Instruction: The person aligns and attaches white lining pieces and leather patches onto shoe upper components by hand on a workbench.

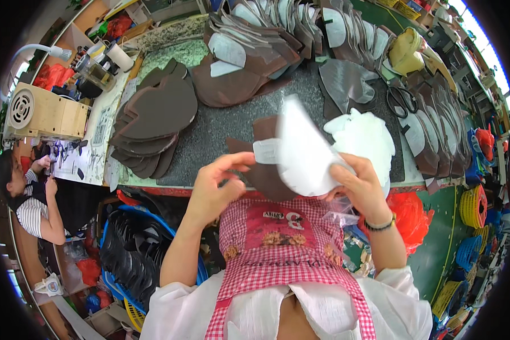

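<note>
Jutting leftward, a white sheet (305, 156) sits pinched in right grip (358, 182), left grip (216, 184) parted.

Sheet (306, 156) white; cut pieces (163, 107) dark brown; apron (277, 273) pink-and-white checked; counter mat (212, 141) speckled dark grey; bag (409, 221) red; shirt (178, 303) white.

Green floor (428, 269), yellow line; white lamp (59, 52) at left; bright strips (484, 39), probably windows, upper right.
</note>
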Available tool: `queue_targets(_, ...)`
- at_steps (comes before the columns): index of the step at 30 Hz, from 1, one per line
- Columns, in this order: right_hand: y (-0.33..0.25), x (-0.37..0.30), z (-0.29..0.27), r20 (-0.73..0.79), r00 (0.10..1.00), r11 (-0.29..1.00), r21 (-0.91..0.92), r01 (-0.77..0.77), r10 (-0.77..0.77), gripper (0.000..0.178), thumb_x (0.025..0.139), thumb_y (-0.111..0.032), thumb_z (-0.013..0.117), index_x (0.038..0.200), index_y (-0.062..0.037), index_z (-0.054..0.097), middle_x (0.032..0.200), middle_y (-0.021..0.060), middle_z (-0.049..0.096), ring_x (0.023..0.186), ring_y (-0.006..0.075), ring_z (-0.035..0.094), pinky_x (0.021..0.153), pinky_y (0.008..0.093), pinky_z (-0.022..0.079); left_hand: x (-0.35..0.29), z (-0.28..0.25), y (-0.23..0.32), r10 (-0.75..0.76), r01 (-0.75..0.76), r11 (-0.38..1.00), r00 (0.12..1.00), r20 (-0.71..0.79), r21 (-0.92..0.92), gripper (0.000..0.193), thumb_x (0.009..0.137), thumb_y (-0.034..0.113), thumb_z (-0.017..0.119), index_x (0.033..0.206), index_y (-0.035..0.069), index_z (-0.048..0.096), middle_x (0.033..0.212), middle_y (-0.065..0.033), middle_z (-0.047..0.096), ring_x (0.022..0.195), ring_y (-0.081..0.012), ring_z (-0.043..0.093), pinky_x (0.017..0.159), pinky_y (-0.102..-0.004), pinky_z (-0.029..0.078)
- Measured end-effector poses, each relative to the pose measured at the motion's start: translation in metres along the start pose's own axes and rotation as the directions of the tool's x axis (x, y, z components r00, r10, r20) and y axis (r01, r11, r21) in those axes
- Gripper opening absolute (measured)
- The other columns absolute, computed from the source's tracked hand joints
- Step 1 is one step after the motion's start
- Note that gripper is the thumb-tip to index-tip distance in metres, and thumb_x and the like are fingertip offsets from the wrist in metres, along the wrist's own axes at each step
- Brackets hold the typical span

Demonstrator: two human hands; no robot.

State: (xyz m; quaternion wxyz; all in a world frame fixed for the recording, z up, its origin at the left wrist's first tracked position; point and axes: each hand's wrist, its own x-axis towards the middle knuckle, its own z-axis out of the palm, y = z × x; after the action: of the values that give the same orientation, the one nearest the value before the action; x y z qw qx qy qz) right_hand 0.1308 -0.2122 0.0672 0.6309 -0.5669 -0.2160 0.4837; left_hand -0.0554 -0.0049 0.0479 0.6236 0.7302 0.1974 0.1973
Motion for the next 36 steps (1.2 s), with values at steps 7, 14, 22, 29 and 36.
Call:
queue_targets(7, 0.019, 0.04, -0.009, 0.054, 0.998, 0.858, -0.512, 0.044, -0.019, 0.032, 0.083, -0.013, 0.075, 0.109, 0.0006, 0.062, 0.091, 0.0055, 0.067, 0.075, 0.007, 0.063, 0.063, 0.0207, 0.052, -0.01, 0.017, -0.038, 0.178, -0.142, 0.959, 0.975, -0.132, 0.246, 0.01, 0.076, 0.01, 0.075, 0.076, 0.002, 0.069, 0.087, -0.0063, 0.067, 0.087, -0.0203, 0.06, 0.076, -0.0328, 0.046)
queue_targets(14, 0.042, 0.047, -0.005, 0.026, 0.99, 0.644, -0.757, 0.109, -0.137, 0.043, 0.077, -0.009, 0.076, 0.115, -0.0018, 0.057, 0.094, 0.0082, 0.067, 0.075, 0.0191, 0.065, 0.068, 0.0296, 0.052, -0.018, 0.038, -0.073, 0.341, -0.202, 0.792, 0.929, -0.144, 0.577, 0.016, 0.072, 0.01, 0.077, 0.067, 0.003, 0.064, 0.106, -0.0107, 0.063, 0.099, -0.0271, 0.054, 0.081, -0.0376, 0.044)
queue_targets(22, 0.008, 0.105, -0.058, -0.012, 0.71, 0.215, -0.957, 0.196, -0.704, 0.029, 0.079, -0.012, 0.068, 0.104, -0.002, 0.058, 0.102, 0.0155, 0.058, 0.096, 0.0341, 0.058, 0.082, 0.0406, 0.048, -0.029, 0.048, -0.062, 0.566, -0.436, 0.479, 0.817, 0.111, 0.762, 0.037, 0.071, 0.022, 0.076, 0.104, 0.011, 0.064, 0.128, -0.012, 0.055, 0.118, -0.0343, 0.051, 0.099, -0.0483, 0.04)
queue_targets(29, -0.001, 0.178, -0.168, -0.216, 0.811, 0.377, -0.926, 0.006, -0.543, 0.019, 0.076, -0.02, 0.074, 0.082, -0.0019, 0.072, 0.076, 0.0172, 0.068, 0.073, 0.0311, 0.067, 0.069, 0.04, 0.05, -0.015, 0.025, -0.06, 0.399, -0.651, 0.414, 0.758, 0.516, 0.636, 0.037, 0.085, 0.017, 0.068, 0.121, 0.014, 0.064, 0.129, -0.0081, 0.06, 0.121, -0.0294, 0.057, 0.101, -0.045, 0.043)
queue_targets(36, -0.019, 0.103, -0.084, -0.039, 0.875, 0.412, -0.892, 0.187, -0.482, 0.013, 0.08, -0.013, 0.068, 0.086, -0.0018, 0.071, 0.078, 0.0154, 0.067, 0.071, 0.0272, 0.066, 0.067, 0.0358, 0.05, 0.071, 0.042, -0.028, -0.339, 0.397, 0.87, 0.912, 0.232, -0.29, 0.051, 0.088, 0.045, 0.068, 0.116, 0.002, 0.064, 0.107, -0.0123, 0.069, 0.1, -0.0235, 0.067, 0.086, -0.0368, 0.053)
